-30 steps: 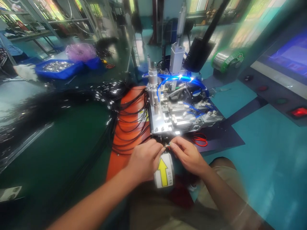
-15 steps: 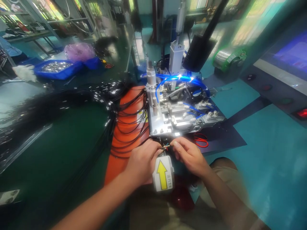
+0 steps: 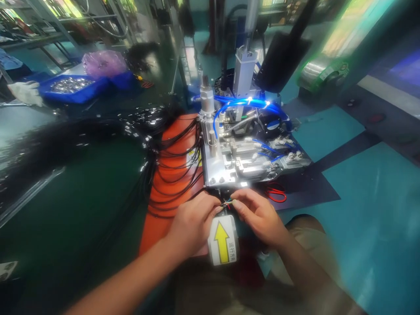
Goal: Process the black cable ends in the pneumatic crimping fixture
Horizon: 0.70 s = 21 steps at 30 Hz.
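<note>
Several thin coloured wires (image 3: 227,203) stretch between my two hands, just in front of the metal machine (image 3: 243,162). My left hand (image 3: 193,218) pinches the wires from the left between thumb and forefinger. From the right, my right hand (image 3: 259,214) has its thumb and forefinger closed on the wire ends. A white cover with a yellow arrow (image 3: 222,240) sits just below the fingertips. Black cables (image 3: 173,177) lie in loops over the orange surface (image 3: 157,227) left of the machine.
Red-handled tool (image 3: 277,192) lies right of my right hand. At the back left are a blue tray of metal parts (image 3: 72,94), a pink bag (image 3: 104,63) and a person's white-gloved hand (image 3: 26,91). A green-edged reel (image 3: 323,73) stands at the back right.
The view has shifted slightly. My right thumb and forefinger look a little farther apart behind the fingertips, while both hands remain at the wires.
</note>
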### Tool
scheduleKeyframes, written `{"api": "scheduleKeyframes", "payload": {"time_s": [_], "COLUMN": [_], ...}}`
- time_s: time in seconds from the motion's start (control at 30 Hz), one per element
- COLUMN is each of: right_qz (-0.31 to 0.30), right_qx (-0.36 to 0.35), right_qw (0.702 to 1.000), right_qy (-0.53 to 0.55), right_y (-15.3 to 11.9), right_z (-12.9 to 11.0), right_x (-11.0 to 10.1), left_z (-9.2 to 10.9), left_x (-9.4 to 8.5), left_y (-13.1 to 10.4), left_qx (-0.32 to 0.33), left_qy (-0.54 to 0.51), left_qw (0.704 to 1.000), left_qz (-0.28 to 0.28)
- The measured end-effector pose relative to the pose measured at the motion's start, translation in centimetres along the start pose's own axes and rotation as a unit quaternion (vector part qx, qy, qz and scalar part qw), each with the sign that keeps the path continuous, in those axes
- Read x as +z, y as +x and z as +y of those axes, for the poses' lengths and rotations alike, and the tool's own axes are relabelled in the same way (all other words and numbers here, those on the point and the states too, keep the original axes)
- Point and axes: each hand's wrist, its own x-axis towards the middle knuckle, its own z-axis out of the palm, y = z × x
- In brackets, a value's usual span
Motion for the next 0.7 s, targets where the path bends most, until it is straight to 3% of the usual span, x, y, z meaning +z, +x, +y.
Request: {"api": "scheduleKeyframes", "payload": {"time_s": [0.7], "right_qz": [0.030], "right_qx": [-0.066], "right_qw": [0.992], "right_qy": [-0.104], "right_y": [0.05], "right_z": [-0.22], "right_x": [0.17], "left_z": [-0.41], "left_x": [0.38], "left_y": [0.11], "left_qx": [-0.002], "left_qy": [0.005], "left_qw": [1.000], "left_qz": [-0.003]}}
